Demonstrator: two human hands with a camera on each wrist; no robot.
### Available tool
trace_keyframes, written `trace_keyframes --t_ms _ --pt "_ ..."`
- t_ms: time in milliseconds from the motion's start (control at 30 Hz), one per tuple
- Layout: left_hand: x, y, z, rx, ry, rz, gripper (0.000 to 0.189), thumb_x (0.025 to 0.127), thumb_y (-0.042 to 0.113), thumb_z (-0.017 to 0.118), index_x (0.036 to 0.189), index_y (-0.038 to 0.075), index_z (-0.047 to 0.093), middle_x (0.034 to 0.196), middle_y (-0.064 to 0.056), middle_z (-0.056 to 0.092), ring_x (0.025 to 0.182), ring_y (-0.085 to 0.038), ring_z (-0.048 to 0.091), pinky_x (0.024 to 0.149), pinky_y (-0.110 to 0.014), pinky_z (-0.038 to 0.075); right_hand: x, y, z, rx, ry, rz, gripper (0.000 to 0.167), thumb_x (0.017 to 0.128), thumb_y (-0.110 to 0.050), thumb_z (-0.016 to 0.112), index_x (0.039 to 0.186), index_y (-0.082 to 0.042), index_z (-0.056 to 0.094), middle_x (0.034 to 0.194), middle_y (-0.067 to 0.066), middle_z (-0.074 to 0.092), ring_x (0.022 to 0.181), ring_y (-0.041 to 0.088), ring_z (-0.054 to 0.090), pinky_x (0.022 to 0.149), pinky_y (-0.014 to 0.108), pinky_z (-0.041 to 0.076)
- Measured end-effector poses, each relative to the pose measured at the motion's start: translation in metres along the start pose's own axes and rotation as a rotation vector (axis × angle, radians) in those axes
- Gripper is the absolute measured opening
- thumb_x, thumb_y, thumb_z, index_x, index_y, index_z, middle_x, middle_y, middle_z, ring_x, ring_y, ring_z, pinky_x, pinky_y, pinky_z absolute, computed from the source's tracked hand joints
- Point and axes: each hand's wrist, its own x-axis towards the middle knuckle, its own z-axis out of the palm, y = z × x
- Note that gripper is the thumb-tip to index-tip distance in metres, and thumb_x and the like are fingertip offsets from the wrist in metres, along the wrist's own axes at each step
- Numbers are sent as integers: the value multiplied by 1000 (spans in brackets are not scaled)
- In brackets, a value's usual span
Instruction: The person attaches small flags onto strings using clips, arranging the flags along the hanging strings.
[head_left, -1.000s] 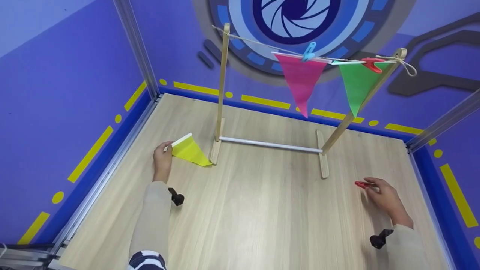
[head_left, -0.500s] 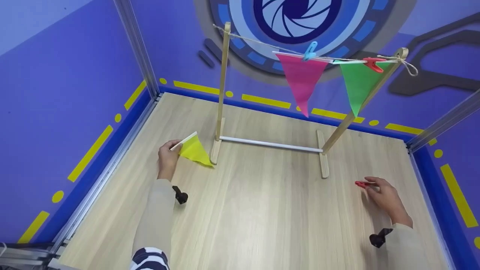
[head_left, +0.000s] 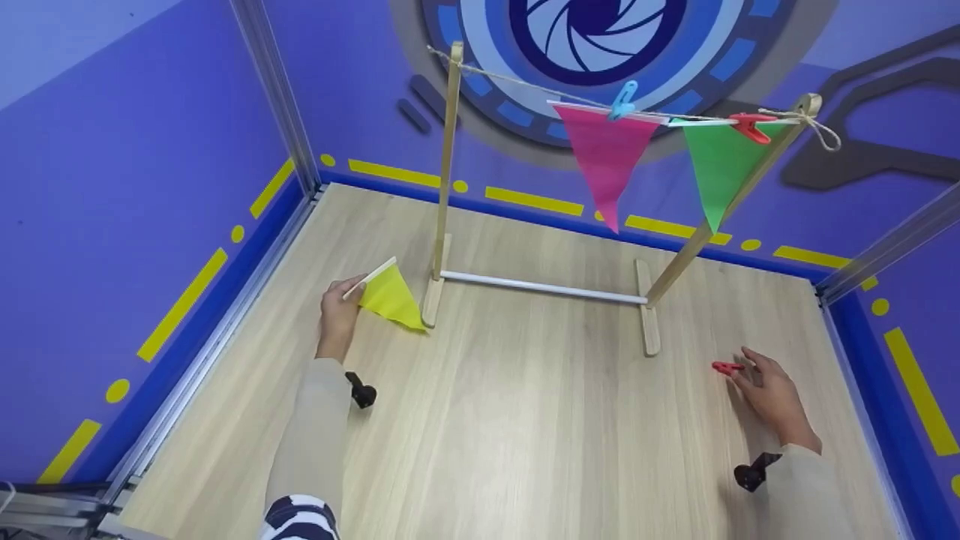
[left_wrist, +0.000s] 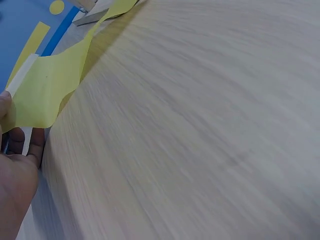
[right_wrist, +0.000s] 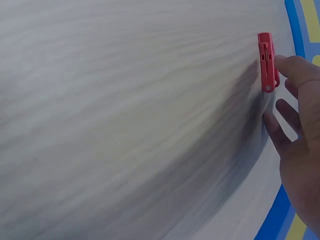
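Note:
My left hand pinches the near end of a yellow triangular pennant by the white strip along its edge. In the left wrist view the pennant's cloth hangs from that strip, its tip trailing toward the stand's left foot. My right hand holds a small red clothespin at its fingertips, low over the table's right side. The right wrist view shows the clothespin against one digit, with the other fingers spread behind and below it.
A wooden stand with a white crossbar carries a string. On it hang a pink pennant under a blue clothespin and a green pennant under another red clothespin. Blue walls enclose the table.
My left hand has shifted slightly right and farther forward with the yellow pennant. On the right hand, the index finger has lifted away from the red clothespin.

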Motion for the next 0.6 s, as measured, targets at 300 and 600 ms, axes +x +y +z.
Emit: trace_keyframes --t_ms 300,600 --pt "-2 0 2 -32 21 20 29 103 13 61 129 3 69 124 -14 61 122 -23 54 107 -32 41 1 2 7 -24 48 -59 51 100 -10 64 143 11 45 143 40 39 133 59 35 109 70 28" --pt "-2 0 3 -122 14 7 29 103 11 60 128 -3 68 120 -15 59 106 -15 53 87 -21 48 -2 5 15 -12 90 -3 41 100 -8 63 135 10 51 142 39 38 131 58 35 108 72 28"
